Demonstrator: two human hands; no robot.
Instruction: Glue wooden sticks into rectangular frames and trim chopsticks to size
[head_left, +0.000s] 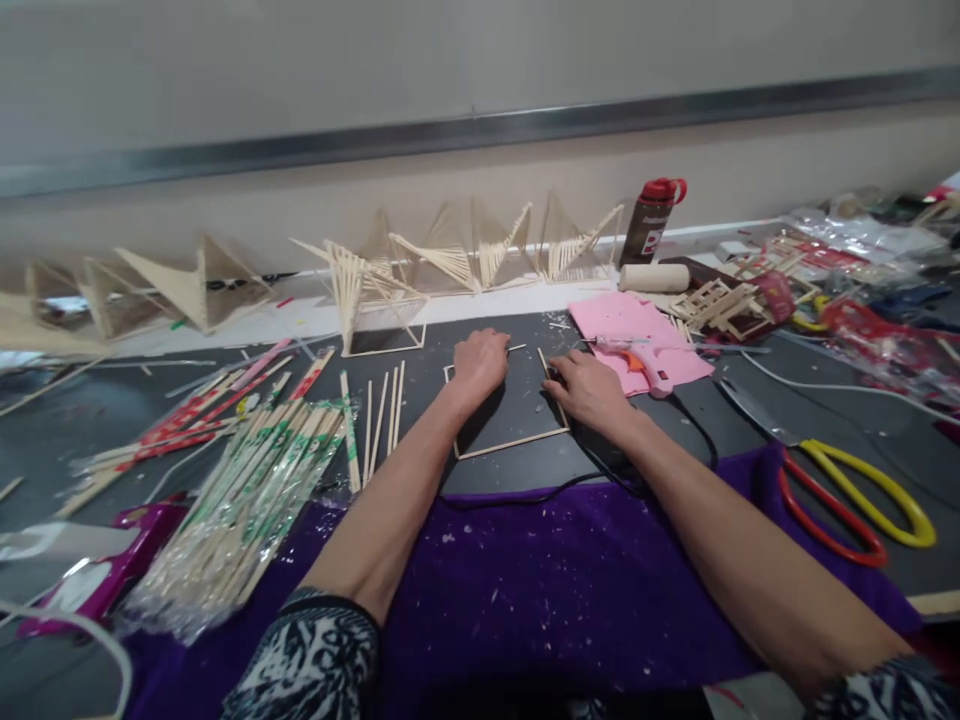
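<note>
Under left hand and right hand, a thin, pale, four-sided stick frame, either grip unclear

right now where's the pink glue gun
In the head view, the pink glue gun is right of centre, lying on the pink sheet, just right of the right hand and left of the scissors.

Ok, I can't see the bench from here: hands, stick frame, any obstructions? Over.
Left hand at far side of wooden stick frame, grip unclear. Right hand at its right side, grip unclear. Glue gun beside right hand; black cord near frame.
</note>
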